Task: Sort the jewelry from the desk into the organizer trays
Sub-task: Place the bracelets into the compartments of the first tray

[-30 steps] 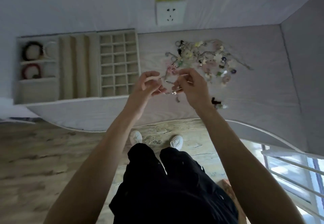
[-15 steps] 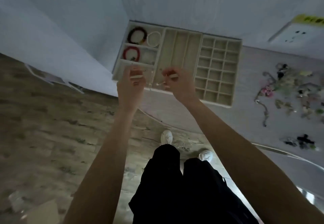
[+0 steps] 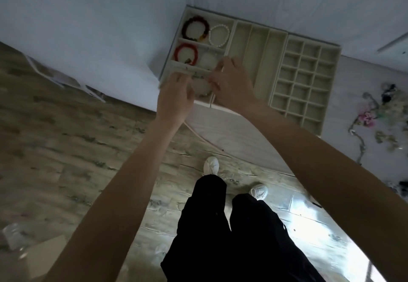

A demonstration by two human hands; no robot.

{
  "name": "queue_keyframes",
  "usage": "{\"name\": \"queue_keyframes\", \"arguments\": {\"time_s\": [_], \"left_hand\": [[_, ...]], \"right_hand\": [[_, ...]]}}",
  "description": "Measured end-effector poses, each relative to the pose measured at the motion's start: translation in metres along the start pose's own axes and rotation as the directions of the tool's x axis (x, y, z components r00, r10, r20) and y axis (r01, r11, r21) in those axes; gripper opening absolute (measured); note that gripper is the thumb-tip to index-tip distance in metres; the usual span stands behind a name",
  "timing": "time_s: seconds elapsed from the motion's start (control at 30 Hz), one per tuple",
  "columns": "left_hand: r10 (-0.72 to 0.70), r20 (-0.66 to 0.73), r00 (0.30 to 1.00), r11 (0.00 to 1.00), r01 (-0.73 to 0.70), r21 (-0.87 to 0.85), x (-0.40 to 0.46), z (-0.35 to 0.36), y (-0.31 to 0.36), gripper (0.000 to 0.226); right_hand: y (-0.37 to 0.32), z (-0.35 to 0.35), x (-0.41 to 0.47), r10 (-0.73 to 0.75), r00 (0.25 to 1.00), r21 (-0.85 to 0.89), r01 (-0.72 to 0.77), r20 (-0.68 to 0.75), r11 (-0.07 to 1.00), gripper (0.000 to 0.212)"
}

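We hold a thin chain piece strung between our two hands, its long axis running left to right across the near compartment of the left-hand tray, directly below both grips. The left hand pinches one end with curled fingertips; the right hand pinches the other end. Both hands sit over that compartment, the left nearer its outer wall, so the drop looks to be straight down. The piece is blurred, and we cannot tell whether it is a bracelet or a necklace.

Counted: three trays side by side, the left one, the slotted tray with three long channels, and the grid tray. Four bracelets lie in the left one: dark beaded, white pearl, red and a pale one. One loose pile of jewelry waits on the surface, well apart to our right.
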State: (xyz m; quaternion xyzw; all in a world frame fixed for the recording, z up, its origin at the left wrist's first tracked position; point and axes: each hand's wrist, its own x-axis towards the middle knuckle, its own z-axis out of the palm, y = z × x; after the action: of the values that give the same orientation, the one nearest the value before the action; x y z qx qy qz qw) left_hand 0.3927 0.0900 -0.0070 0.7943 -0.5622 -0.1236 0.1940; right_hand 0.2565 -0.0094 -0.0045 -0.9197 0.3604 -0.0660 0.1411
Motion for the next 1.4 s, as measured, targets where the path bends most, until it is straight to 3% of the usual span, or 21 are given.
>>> {"name": "queue_keyframes", "arguments": {"time_s": [0.13, 0.27, 0.37, 0.7, 0.93, 1.17, 1.4], "left_hand": [[0.202, 0.073, 0.977, 0.975, -0.208, 0.078, -0.002, -0.005, -0.005, 0.017], [0.308, 0.189, 0.932, 0.912, -0.346, 0.22, -0.002, -0.004, -0.014, 0.038], [0.337, 0.242, 0.91, 0.883, -0.395, 0.255, -0.002, -0.008, -0.016, 0.044], [0.317, 0.284, 0.905, 0.89, -0.387, 0.24, -0.007, -0.011, -0.022, 0.046], [0.286, 0.278, 0.917, 0.922, -0.342, 0.179, -0.008, -0.011, -0.019, 0.052], [0.266, 0.261, 0.928, 0.917, -0.327, 0.229, -0.008, -0.006, -0.022, 0.053], [0.317, 0.191, 0.929, 0.922, -0.349, 0.167, -0.009, -0.006, -0.022, 0.046]], "right_hand": [[0.005, -0.004, -0.009, -0.077, 0.98, -0.029, 0.073, -0.182, 0.997, 0.028], [0.003, 0.006, -0.015, -0.262, 0.965, -0.214, 0.252, -0.019, 0.944, 0.03], [0.007, 0.011, -0.016, -0.255, 0.963, -0.312, 0.271, 0.091, 0.911, 0.036], [-0.001, 0.014, -0.021, -0.23, 0.973, -0.325, 0.215, -0.01, 0.921, 0.033], [-0.006, 0.018, -0.017, -0.171, 0.985, -0.343, 0.173, 0.036, 0.923, 0.048], [-0.007, 0.018, -0.018, -0.132, 0.987, -0.337, 0.155, 0.088, 0.929, 0.057], [-0.005, 0.014, -0.02, -0.149, 0.988, -0.186, 0.152, 0.034, 0.971, 0.052]]}}
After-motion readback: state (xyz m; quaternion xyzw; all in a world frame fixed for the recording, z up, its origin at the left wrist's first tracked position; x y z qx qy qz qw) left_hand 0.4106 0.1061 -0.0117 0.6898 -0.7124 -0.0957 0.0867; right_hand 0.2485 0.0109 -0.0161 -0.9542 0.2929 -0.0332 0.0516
